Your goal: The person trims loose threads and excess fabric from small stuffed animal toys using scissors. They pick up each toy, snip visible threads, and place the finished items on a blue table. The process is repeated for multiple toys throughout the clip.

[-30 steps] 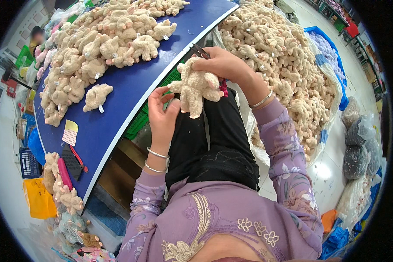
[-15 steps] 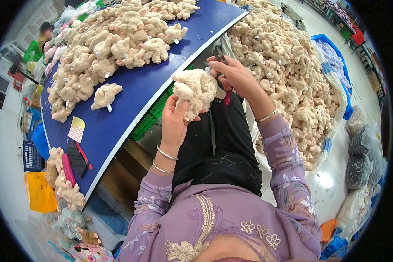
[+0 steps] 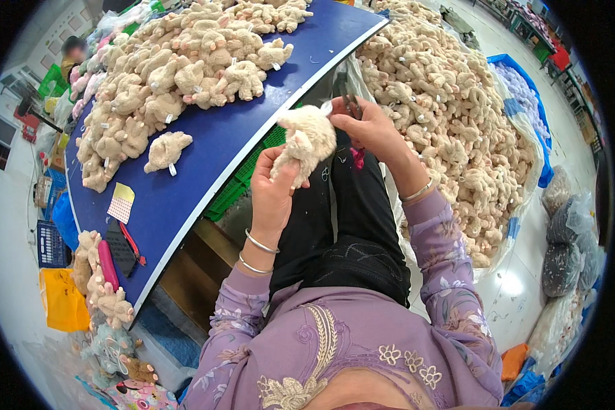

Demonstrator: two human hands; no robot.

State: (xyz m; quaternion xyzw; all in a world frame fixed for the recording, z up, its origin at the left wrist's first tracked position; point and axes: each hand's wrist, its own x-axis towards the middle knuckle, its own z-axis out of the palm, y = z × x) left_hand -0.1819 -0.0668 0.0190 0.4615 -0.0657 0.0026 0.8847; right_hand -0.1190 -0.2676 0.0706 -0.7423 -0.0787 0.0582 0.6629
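Observation:
My left hand (image 3: 275, 172) is closed around a cream plush toy (image 3: 313, 140), held up over my lap beside the table edge. A small white tag (image 3: 326, 108) sticks out at the toy's upper right. My right hand (image 3: 370, 130) grips dark scissors (image 3: 349, 99), their metal part showing above the fingers; how far the blades are apart I cannot tell. The thumb and index finger of that hand are at the tag and seem to touch it. Something pink (image 3: 358, 158) hangs below the right palm.
A blue table (image 3: 212, 147) at the left bears a heap of cream plush toys (image 3: 184, 61), one lone toy (image 3: 166, 152), a dotted card (image 3: 121, 203) and a red-handled tool (image 3: 131, 244). More plush toys (image 3: 451, 150) fill a large sack at right. A green crate (image 3: 234, 188) stands under the table.
The plush toy has been turned, showing a smoother side with its tag toward my right hand. My right hand has lowered slightly, and its fingertips are now at the tag.

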